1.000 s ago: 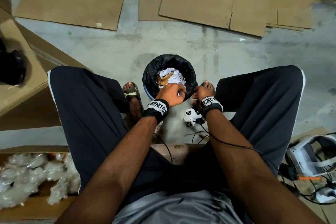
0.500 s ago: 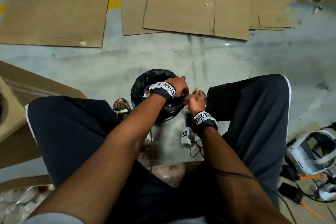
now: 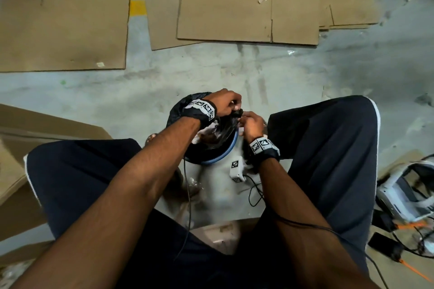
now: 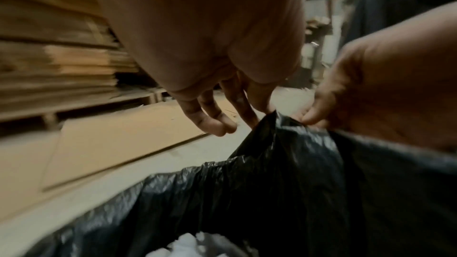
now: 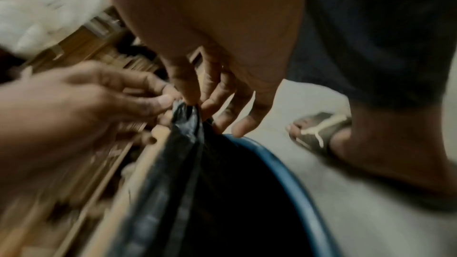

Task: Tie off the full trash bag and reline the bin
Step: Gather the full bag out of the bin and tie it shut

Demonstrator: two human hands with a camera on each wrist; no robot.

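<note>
Black bag (image 3: 217,129) sits in the bin (image 3: 229,149) at frame centre, and I have its mouth gathered: left hand (image 3: 224,102) and right hand (image 3: 252,123) both pinch the bunched top. I judge knotting comes next: cross the ends, pull tight.

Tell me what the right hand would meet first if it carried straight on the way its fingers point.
Probably the left hand. The right hand pinches the gathered edge of the black trash bag, and the left hand's fingertips grip the same bunch directly opposite, almost touching; depth is blurred.

Black trash bag (image 3: 185,105), top gathered upward, sits in blue-rimmed bin (image 3: 225,151).
</note>
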